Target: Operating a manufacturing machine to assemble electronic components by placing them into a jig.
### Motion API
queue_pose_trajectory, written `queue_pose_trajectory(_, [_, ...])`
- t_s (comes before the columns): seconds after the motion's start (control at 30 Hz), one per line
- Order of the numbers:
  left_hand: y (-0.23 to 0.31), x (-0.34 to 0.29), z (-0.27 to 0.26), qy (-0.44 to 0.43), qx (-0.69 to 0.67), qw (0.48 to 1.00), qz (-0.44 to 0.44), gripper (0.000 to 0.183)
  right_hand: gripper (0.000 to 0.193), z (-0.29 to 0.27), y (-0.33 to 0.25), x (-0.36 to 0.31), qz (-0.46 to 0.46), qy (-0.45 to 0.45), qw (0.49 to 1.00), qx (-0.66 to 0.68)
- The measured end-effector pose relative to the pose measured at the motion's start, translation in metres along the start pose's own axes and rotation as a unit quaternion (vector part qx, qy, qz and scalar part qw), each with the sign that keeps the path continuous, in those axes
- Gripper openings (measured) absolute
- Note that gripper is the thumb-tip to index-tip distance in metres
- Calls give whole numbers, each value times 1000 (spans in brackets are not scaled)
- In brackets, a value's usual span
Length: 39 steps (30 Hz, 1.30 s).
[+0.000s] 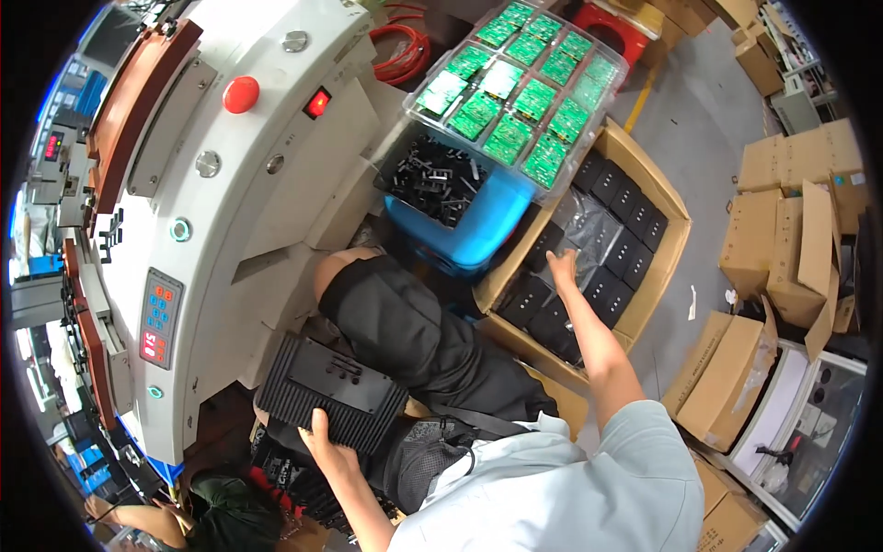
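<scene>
One ribbed black case (338, 385), judged stiff and fairly weighty, best taken by its side edges, is gripped on the lap (460, 368) by the left hand (331, 451), while the right hand (563, 269) is seen inside one carton (649, 299) of black units (621, 198), its grip indeterminable and their full count obscured.

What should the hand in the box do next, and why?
Perhaps the right hand should firm its grip on the black case by its fingers: it already reaches into the box, while the left hand has hold of the ribbed case. Whether it grips already, I can't tell.
</scene>
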State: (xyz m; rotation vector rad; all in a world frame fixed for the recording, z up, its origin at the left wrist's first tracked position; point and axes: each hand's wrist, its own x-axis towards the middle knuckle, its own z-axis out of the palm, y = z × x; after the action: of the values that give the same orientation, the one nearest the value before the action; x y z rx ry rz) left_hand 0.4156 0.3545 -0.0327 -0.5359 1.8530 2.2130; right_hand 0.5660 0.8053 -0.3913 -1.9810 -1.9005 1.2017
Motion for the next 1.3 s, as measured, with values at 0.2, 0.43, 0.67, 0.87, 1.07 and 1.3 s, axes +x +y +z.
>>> queue_pose_trajectory(0.2, [-3, -7, 3, 47, 41, 998, -24, 59, 75, 48, -26, 2, 104, 66, 976, -177])
queue_pose_trajectory(0.43, [-9, 5, -7, 46, 0, 998, -51, 50, 96, 25, -39, -11, 57, 87, 983, -153])
queue_pose_trajectory(0.67, [-4, 18, 10, 56, -46, 993, -92, 39, 97, -10, -26, -100, -105, -39, 993, -49])
queue_pose_trajectory(0.87, [-4, 5, 20, -4, -13, 996, -85, 44, 81, -6, 29, -90, -82, 27, 991, 103])
queue_pose_trajectory(1.07, [9, -9, -6, -21, -88, 995, -34, 45, 61, -84, -122, -157, -181, -102, 919, 335])
queue_pose_trajectory(1.3, [19, -5, -9, -42, -161, 986, 18, 55, 56, -102, -265, -282, -170, -365, 835, 375])
